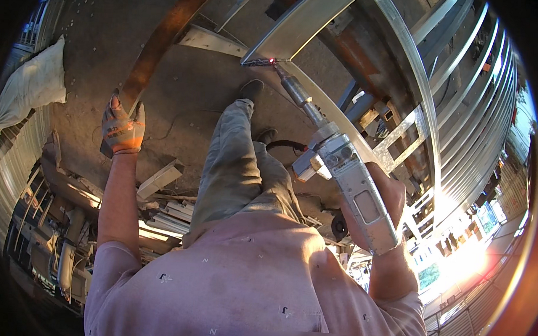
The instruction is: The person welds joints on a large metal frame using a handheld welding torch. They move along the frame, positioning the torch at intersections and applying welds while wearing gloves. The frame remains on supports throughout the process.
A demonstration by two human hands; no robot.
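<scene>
My left hand, in a grey and orange work glove, is closed around the near end of a long rusty steel beam at the left. My bare right hand grips a handheld laser welding gun with a boxy metal body and a long nozzle. A small red glow shows at the nozzle's tip. It meets the corner of a bright metal frame, where a dark line runs along the joint. Part of my right hand is hidden behind the gun.
A row of curved-looking silver bars fills the right side. Metal offcuts lie on the floor beside my legs. A white sack sits at the far left. A black cable runs near my shoe. Strong sunlight glares at the lower right.
</scene>
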